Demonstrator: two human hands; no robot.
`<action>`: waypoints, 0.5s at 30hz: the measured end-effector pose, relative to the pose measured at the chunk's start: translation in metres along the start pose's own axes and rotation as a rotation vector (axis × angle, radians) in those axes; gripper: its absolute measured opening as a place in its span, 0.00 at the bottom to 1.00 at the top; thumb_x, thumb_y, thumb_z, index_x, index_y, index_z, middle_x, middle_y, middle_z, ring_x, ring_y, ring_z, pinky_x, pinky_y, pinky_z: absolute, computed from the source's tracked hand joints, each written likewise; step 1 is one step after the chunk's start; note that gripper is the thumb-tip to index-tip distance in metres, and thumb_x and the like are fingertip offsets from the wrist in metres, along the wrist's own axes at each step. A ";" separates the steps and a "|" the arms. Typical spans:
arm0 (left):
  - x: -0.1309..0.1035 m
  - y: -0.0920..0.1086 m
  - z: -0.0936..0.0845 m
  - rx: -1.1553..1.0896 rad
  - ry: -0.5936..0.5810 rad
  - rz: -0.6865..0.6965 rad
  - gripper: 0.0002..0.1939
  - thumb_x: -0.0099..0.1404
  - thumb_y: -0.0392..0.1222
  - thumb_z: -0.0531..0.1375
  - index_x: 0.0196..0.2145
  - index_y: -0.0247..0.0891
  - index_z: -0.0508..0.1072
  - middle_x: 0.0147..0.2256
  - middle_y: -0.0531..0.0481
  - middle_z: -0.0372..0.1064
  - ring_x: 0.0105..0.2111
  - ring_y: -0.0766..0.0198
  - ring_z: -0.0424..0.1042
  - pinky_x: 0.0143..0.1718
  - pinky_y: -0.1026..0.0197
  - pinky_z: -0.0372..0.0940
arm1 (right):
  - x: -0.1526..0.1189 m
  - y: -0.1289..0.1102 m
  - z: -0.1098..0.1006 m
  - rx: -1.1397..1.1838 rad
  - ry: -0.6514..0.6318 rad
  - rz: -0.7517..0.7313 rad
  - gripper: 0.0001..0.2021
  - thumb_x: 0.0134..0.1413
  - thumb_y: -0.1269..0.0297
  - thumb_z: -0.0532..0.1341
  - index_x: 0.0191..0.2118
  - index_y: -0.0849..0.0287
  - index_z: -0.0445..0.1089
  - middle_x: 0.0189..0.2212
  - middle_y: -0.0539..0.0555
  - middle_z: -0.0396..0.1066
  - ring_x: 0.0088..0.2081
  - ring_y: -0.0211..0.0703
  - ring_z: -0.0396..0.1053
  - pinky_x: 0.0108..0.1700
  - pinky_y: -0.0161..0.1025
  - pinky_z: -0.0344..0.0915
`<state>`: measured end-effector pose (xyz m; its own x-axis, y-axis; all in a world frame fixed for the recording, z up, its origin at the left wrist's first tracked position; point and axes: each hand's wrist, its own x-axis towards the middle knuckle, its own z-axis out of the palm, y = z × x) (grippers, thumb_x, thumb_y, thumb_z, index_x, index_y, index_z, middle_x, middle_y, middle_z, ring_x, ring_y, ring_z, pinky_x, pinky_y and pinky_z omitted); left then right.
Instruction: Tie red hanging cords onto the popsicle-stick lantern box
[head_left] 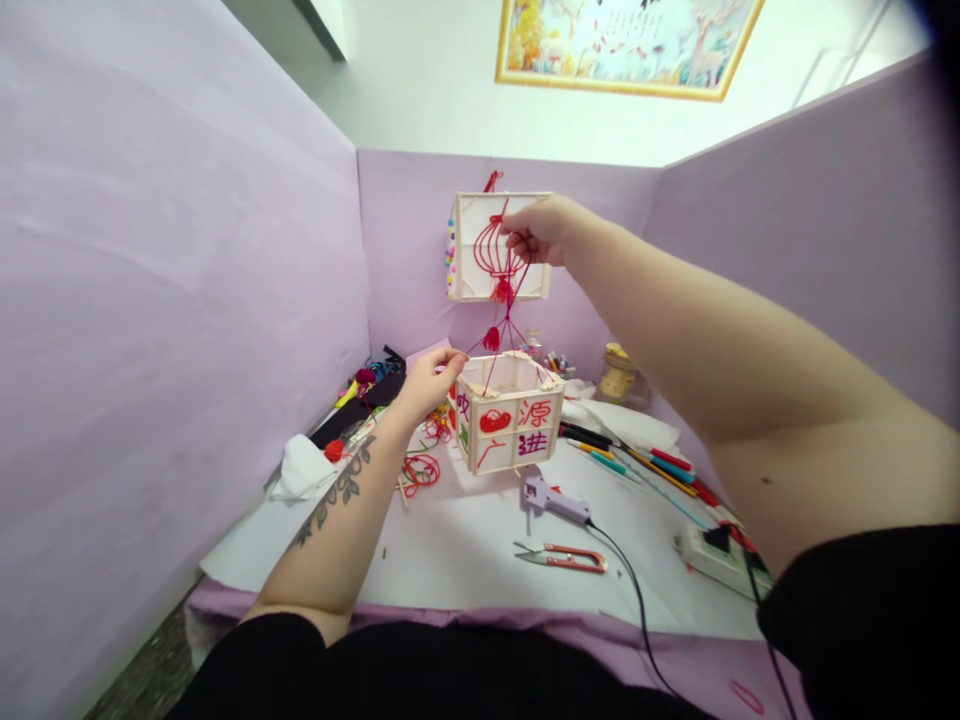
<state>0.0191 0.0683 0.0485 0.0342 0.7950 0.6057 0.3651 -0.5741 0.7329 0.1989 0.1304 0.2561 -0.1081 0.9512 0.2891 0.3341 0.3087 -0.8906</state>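
Observation:
A small wooden-framed lantern (514,430) with white panels, red and purple painted characters and an open top hangs above the table. Thin red cords (508,318) rise from its corners to a knot, and my right hand (541,230) is closed on their upper end. My left hand (437,380) pinches at the lantern's upper left corner; whether its fingertips grip the cord or the frame is hard to see. Beside the cords hangs a red tassel (491,339). Behind my right hand, a second white box lantern (469,270) with a red lantern ornament is on the partition.
A lilac glue gun (555,497) and orange-handled thread snips (566,558) lie below the lantern. Pens (671,462) and a power strip (720,560) are at right. Red cord (421,472) and a white cloth (301,468) lie left. Lilac partitions (420,230) enclose the table.

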 end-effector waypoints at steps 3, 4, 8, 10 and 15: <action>0.000 -0.001 -0.002 0.065 -0.013 0.003 0.13 0.64 0.45 0.54 0.36 0.36 0.75 0.38 0.48 0.76 0.41 0.59 0.73 0.45 0.59 0.64 | -0.001 0.007 0.002 0.062 0.025 0.056 0.12 0.62 0.73 0.56 0.26 0.62 0.63 0.17 0.47 0.59 0.18 0.27 0.56 0.22 0.26 0.55; 0.000 -0.002 -0.003 0.080 -0.016 0.001 0.13 0.64 0.45 0.54 0.36 0.37 0.76 0.38 0.48 0.76 0.41 0.59 0.73 0.46 0.59 0.64 | -0.001 0.010 0.003 0.061 0.032 0.062 0.12 0.62 0.72 0.56 0.25 0.62 0.63 0.17 0.47 0.60 0.18 0.27 0.56 0.22 0.26 0.55; -0.001 -0.005 -0.001 0.145 -0.096 0.015 0.13 0.64 0.44 0.54 0.37 0.36 0.76 0.38 0.47 0.77 0.41 0.59 0.73 0.45 0.59 0.64 | -0.005 0.025 0.005 0.020 0.005 0.085 0.12 0.61 0.71 0.58 0.25 0.62 0.65 0.19 0.49 0.63 0.20 0.30 0.61 0.26 0.29 0.61; -0.001 -0.007 0.004 0.188 -0.100 0.039 0.12 0.64 0.42 0.53 0.37 0.36 0.75 0.38 0.47 0.76 0.40 0.59 0.73 0.45 0.59 0.64 | -0.008 0.032 0.005 -0.009 -0.039 0.082 0.10 0.59 0.71 0.59 0.26 0.62 0.66 0.20 0.50 0.66 0.21 0.31 0.63 0.28 0.31 0.64; 0.014 0.000 0.030 0.338 -0.166 0.127 0.13 0.65 0.37 0.51 0.40 0.36 0.75 0.37 0.46 0.76 0.38 0.59 0.74 0.42 0.59 0.65 | -0.015 0.042 -0.003 -0.075 -0.110 0.064 0.10 0.60 0.72 0.58 0.27 0.63 0.69 0.21 0.52 0.67 0.23 0.33 0.65 0.35 0.37 0.66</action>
<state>0.0475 0.0849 0.0476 0.2385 0.7582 0.6068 0.6332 -0.5952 0.4949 0.2179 0.1291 0.2154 -0.1854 0.9644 0.1887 0.4123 0.2506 -0.8759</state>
